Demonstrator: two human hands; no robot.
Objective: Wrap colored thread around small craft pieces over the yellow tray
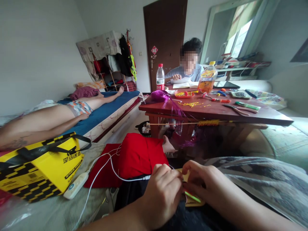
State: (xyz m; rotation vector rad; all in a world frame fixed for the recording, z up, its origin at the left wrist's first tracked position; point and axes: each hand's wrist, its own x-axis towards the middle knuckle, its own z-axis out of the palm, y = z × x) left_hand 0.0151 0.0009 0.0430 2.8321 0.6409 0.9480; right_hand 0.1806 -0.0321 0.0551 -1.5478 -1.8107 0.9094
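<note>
A: Nearest us, the left hand (163, 189) and right hand (204, 183), fingertips meeting low in the centre!

B: And what's in them?

A: Both pinch a small piece (184, 182), mostly hidden by fingers. A green strip (192, 196) pokes out just below, over a yellow board (195, 202).

B: Where's that against the table (269, 116)?

A: In front of its near edge, well apart. Up there, pliers (237, 110) lie towards the near edge, purple strands (160, 96) spill over the left end, and yellow bits (191, 104) are scattered beside them.

B: Far edge?

A: Water bottle (160, 78) near the left corner, orange drink bottle (208, 78) further right, and a person (176, 72) sits beyond, at an open book (185, 85).
</note>
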